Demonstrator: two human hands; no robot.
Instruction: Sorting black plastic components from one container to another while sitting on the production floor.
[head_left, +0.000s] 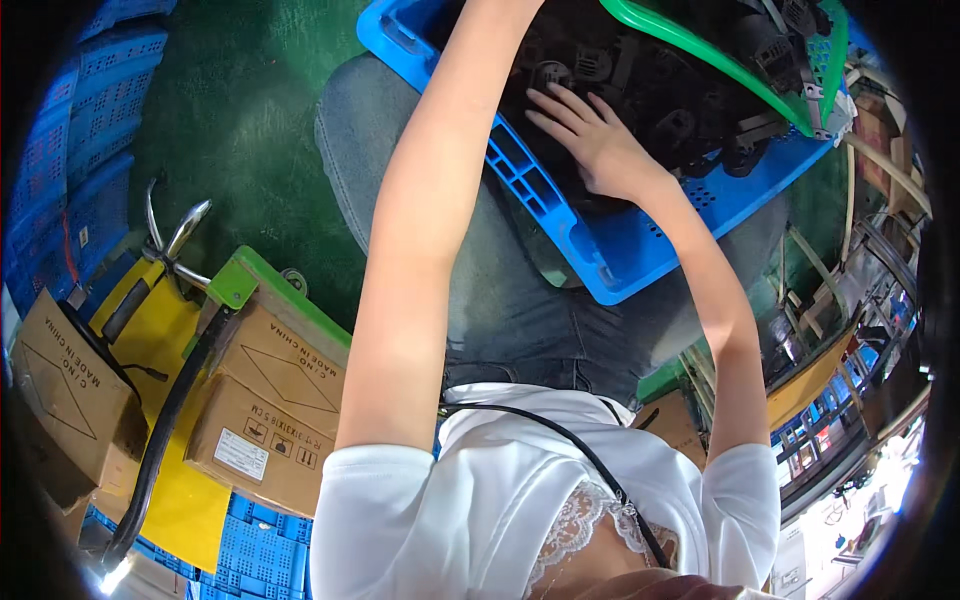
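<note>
Head view: black parts [690,125] are piled in a blue crate [625,265], set at the seated person's knees at top center-right. Right hand [600,150] is laid over the near-left area of the pile, palm down, fingers spread and nearly straight; nothing is seen gripped. Whether the fingertips are pressed on the parts or held just above can't be told. Left forearm [450,150] is extended up across the crate's left rim; left hand is cut off by the top edge, so its grip state can't be told. A curved green rim [700,60] is seen over the crate's far right part, with black parts behind it. Jeans [365,150] are partly covered by the crate. At left, cardboard boxes [265,400] are placed beside a yellow panel [185,500]; blue crates [95,130] are stacked farther up along the left edge. Green floor [260,100] is seen between.
</note>
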